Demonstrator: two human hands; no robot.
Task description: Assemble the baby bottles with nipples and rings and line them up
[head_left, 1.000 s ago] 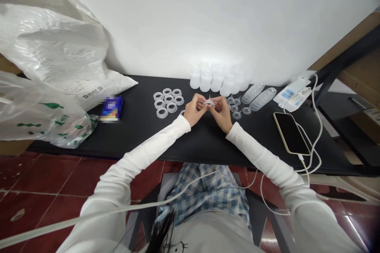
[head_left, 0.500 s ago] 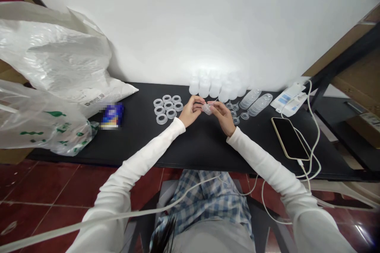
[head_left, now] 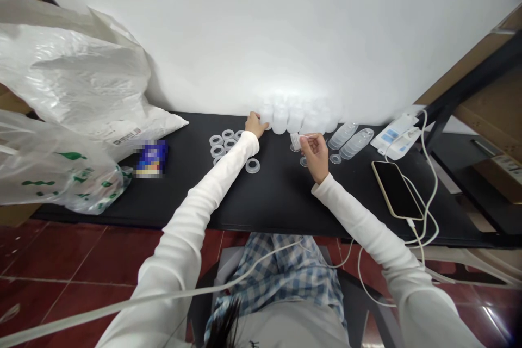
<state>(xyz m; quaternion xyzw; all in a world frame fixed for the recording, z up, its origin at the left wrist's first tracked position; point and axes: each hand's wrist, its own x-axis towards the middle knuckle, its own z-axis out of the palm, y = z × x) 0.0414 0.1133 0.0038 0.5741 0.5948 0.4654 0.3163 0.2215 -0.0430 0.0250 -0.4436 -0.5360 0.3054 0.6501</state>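
My left hand (head_left: 254,123) reaches to the back of the black table (head_left: 277,196) and closes on the leftmost of several white plastic cups (head_left: 281,118) lined along the wall. My right hand (head_left: 315,151) is closed on a small clear plastic cap piece (head_left: 296,141), held just above the table. Several translucent rings (head_left: 222,142) lie in a cluster left of my left forearm, and one single ring (head_left: 253,166) lies apart, nearer to me. Small clear funnel-shaped pieces (head_left: 335,159) lie around my right hand.
Two stacks of clear lids (head_left: 351,138) lie right of the cups. A phone (head_left: 397,189) with a white cable (head_left: 428,212) lies at the right, behind it a white charger box (head_left: 395,134). Large plastic bags (head_left: 69,109) and a blue packet (head_left: 151,157) fill the left end.
Both hands held one clear piece together at the table's middle. Now they have parted: my left hand has gone back to the cups, and my right hand keeps the piece.
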